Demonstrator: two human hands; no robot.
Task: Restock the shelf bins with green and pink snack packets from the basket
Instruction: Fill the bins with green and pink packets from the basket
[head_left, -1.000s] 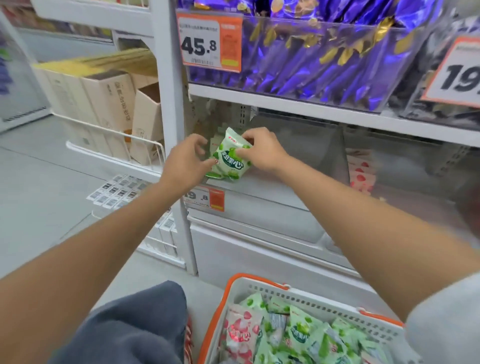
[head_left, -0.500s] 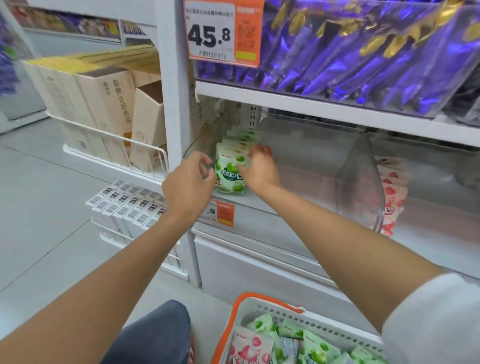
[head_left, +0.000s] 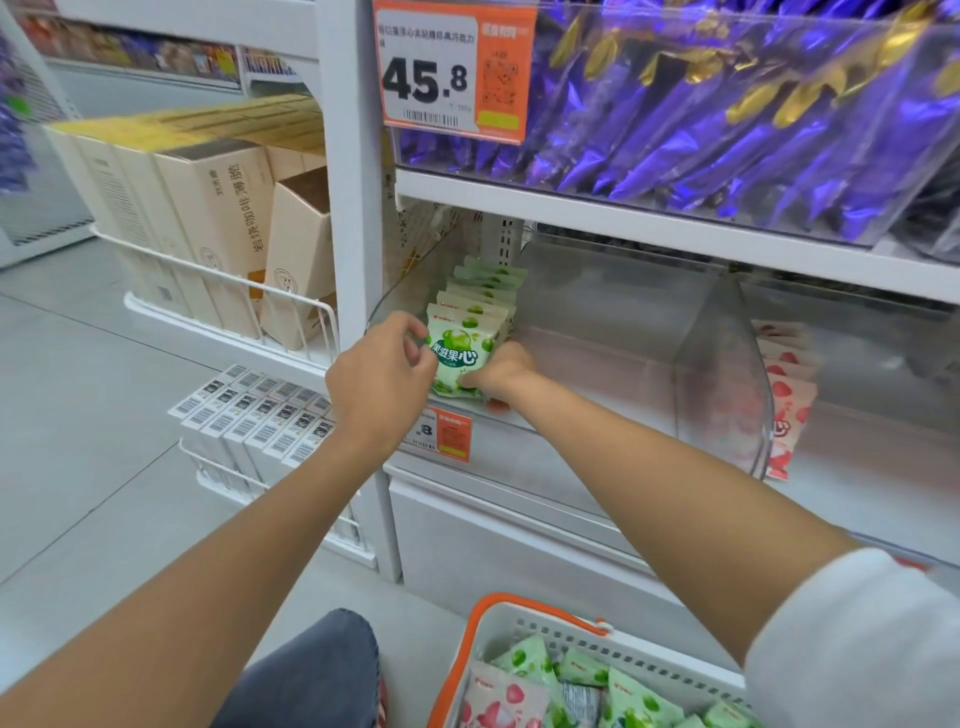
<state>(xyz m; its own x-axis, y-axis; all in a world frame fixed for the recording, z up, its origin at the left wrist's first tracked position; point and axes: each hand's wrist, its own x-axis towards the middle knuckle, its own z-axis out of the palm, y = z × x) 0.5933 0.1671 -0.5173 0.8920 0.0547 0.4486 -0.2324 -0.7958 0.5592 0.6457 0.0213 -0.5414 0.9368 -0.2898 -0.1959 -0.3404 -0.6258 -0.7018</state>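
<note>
At 6 o'clock the orange-rimmed basket (head_left: 467, 639) holds loose green packets (head_left: 524, 657) and a loose pink packet (head_left: 498, 701). Above it, near the centre, the left hand (head_left: 379, 384) pinches the left edge of the front green packet (head_left: 460, 356) with curled fingers. The right hand (head_left: 501, 371), fingers curled in at the lower right corner, holds it upright at the head of a row of green packets (head_left: 485, 283) in the clear shelf bin (head_left: 597, 322). Farther off, shelved pink packets (head_left: 787, 395) stand in the neighbouring bin at 3 o'clock, and purple packets (head_left: 727, 130) fill the upper bin at 1 o'clock.
</note>
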